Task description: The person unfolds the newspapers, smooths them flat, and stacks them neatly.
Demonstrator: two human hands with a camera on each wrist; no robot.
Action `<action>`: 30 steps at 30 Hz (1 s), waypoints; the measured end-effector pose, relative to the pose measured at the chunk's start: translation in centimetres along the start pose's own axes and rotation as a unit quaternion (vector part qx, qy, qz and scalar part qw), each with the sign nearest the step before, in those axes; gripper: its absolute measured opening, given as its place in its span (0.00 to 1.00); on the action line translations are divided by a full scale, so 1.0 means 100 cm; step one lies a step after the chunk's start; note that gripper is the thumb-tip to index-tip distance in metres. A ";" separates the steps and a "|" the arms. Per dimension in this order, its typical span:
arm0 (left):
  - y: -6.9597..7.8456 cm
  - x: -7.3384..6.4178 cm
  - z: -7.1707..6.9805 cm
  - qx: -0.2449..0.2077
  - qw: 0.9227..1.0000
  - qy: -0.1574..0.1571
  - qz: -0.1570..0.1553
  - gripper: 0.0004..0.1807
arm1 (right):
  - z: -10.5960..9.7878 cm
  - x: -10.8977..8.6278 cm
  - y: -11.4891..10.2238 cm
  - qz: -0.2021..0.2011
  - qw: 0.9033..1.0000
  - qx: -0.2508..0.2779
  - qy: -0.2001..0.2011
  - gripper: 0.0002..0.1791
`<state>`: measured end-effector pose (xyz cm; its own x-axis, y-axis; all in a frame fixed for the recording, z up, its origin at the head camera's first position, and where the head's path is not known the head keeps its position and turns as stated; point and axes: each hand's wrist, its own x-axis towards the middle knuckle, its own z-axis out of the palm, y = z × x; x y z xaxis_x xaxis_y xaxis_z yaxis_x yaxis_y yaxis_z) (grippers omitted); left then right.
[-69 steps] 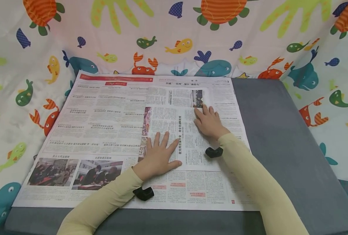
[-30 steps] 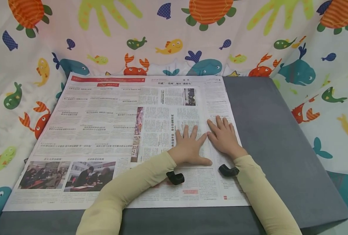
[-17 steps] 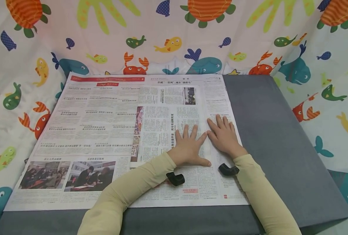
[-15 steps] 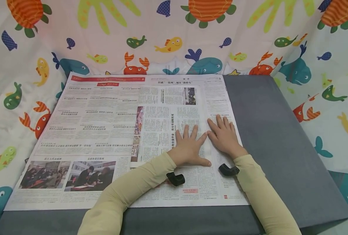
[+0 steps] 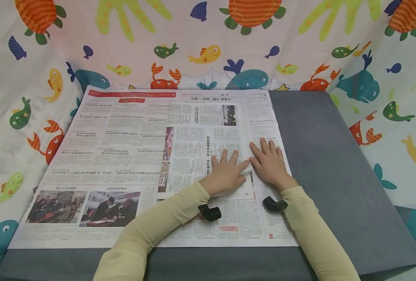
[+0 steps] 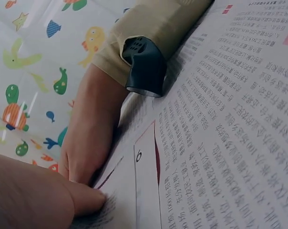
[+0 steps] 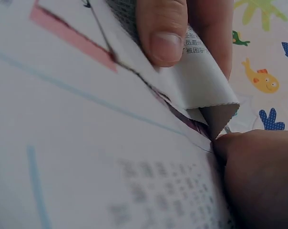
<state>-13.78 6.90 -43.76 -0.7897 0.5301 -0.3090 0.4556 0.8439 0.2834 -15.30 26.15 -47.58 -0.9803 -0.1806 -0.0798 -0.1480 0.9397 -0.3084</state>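
Note:
A smaller folded newspaper (image 5: 190,150) lies on a large spread newspaper (image 5: 99,156). My left hand (image 5: 227,175) rests on the folded one near its right edge, fingers spread and fairly straight, thumb drawn in. My right hand (image 5: 269,166) lies flat just right of that edge, on the large sheet, its fingertips close to the left index finger. In the right wrist view, the left thumb (image 7: 165,45) touches the folded paper, whose edge (image 7: 210,102) curls up between the hands. The left wrist view shows the paper's corner (image 6: 146,152) near the left thumb.
A grey table (image 5: 334,187) carries the newspapers and extends to the right of them. Behind and at the sides hangs a white curtain (image 5: 123,50) printed with sea animals. Each sleeve cuff has a black wrist camera, the left one (image 5: 209,212) and the right one (image 5: 274,203).
Both hands have shifted right from the middle of the folded newspaper to its right edge. Since half a second ago, the left thumb has drawn in toward the fingers, uncovering the lower right corner.

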 end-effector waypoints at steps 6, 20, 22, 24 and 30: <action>-0.004 0.002 0.001 -0.032 0.999 0.035 0.002 0.27 | 0.001 0.001 0.002 -0.008 1.000 0.010 0.011 0.32; -0.026 -0.009 -0.013 -0.241 0.955 0.149 0.089 0.27 | 0.002 0.000 0.005 -0.021 0.998 0.050 0.020 0.33; -0.028 -0.014 -0.017 -0.263 0.945 0.163 0.103 0.27 | 0.002 0.000 0.005 -0.024 0.998 0.048 0.021 0.35; -0.029 -0.018 -0.020 -0.276 0.939 0.174 0.113 0.27 | 0.002 0.000 0.005 -0.026 0.998 0.047 0.019 0.36; -0.034 -0.035 -0.034 -0.326 0.914 0.211 0.120 0.28 | 0.002 0.000 0.002 -0.029 0.999 0.036 0.014 0.36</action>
<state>-13.90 1.91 -40.55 -0.8499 0.4984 0.1709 0.4033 0.4065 0.8198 -15.35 26.33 -47.82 -0.9736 -0.2258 -0.0343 -0.1963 0.9041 -0.3796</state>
